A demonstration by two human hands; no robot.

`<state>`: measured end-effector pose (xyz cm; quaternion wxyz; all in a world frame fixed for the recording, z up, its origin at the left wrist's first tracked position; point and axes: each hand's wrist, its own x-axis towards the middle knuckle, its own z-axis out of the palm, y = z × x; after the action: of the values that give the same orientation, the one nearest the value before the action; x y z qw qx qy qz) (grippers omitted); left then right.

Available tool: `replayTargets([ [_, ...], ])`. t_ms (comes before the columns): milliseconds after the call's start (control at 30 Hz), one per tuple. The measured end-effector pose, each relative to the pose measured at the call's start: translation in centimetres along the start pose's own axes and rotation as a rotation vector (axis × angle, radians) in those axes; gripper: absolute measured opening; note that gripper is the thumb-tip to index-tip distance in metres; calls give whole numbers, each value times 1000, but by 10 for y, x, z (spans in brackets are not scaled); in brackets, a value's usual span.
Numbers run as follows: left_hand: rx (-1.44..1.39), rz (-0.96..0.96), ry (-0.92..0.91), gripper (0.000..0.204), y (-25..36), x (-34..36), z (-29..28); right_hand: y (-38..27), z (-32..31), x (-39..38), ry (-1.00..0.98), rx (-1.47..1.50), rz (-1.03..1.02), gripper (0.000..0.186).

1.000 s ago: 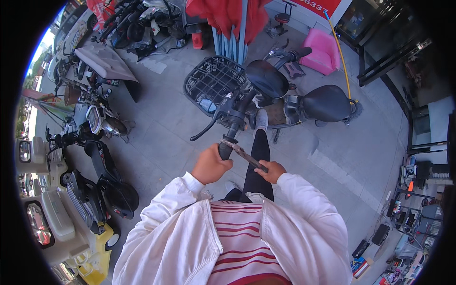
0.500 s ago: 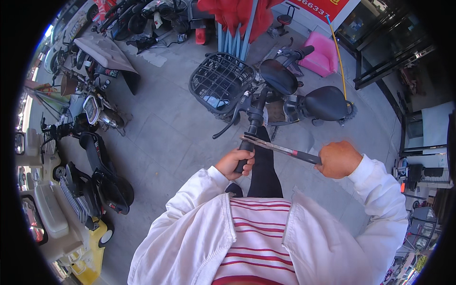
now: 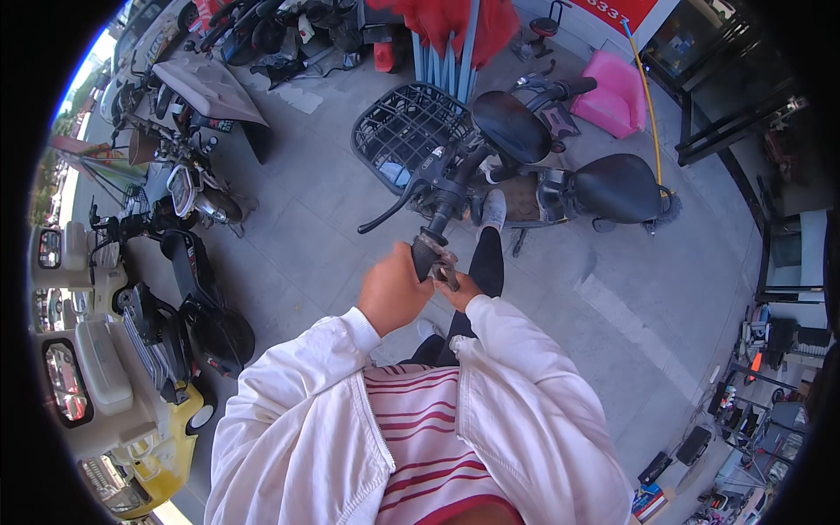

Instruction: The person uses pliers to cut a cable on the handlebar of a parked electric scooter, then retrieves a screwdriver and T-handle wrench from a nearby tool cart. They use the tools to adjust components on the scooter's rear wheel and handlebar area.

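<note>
L hand grip wrapped round black handlebar sleeve, near end of e-scooter bar; R hand grip clenched on pliers alongside. Sleeve still on bar, so work looks unfinished; can't tell if pliers bite.

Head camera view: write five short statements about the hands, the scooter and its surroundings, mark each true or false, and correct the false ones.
1. The left hand is on the dark handlebar grip. True.
2. The right hand is empty. False: the right hand holds a metal tool.
3. A black wire basket is at the front of the scooter. True.
4. The armchair is green. False: the armchair is pink.
5. The jacket sleeves are black. False: the sleeves are white.
</note>
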<state>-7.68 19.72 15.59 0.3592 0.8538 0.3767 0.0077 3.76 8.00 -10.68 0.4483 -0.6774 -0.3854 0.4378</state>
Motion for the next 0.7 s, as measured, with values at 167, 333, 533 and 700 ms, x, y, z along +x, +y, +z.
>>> replayTargets([
  [167, -535, 25, -193, 33, -26, -1, 19, -99, -120, -107, -156, -559, 284, 30],
  [333, -1586, -271, -827, 27, -36, -1, 45, -340, -183, -157, -382, -1271, 552, 29],
  [533, -1916, -326, -945, 23, -41, -8, 55, -411, -175, -119, -586, -1391, 590, 30],
  [700, -1346, -336, -666, 26, -29, -4, 32, -271, -204, -120, -573, -1106, 539, 20],
])
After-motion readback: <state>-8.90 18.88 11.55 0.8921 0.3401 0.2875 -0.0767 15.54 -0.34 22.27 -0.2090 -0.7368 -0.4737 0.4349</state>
